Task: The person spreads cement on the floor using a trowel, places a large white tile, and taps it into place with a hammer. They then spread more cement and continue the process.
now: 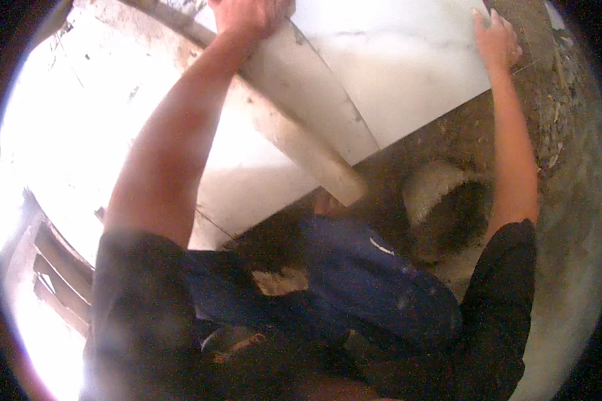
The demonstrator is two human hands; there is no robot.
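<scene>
A large pale marbled tile [394, 73] lies before me, with faint grey veining. My right hand [498, 43] is at its right edge, thumb and fingers partly spread, the fingertips by the border with the dirt. At the top edge of the view my left hand [251, 15] is closed, knuckles bent, over a narrower pale strip [314, 87] left of the tile. What lies under those fingers is hidden. A long straight bar [294, 137] runs diagonally from the upper left under my left forearm and ends near my knee.
Brown dirt floor [441, 137] borders the tiles, with loose debris [556, 127] at the right. A rounded, dusty pale object [435, 190] sits beside my leg in dark blue trousers [381, 281]. More pale tile surface [254, 180] lies left of the bar, in glare. A slatted frame [60, 267] stands far left.
</scene>
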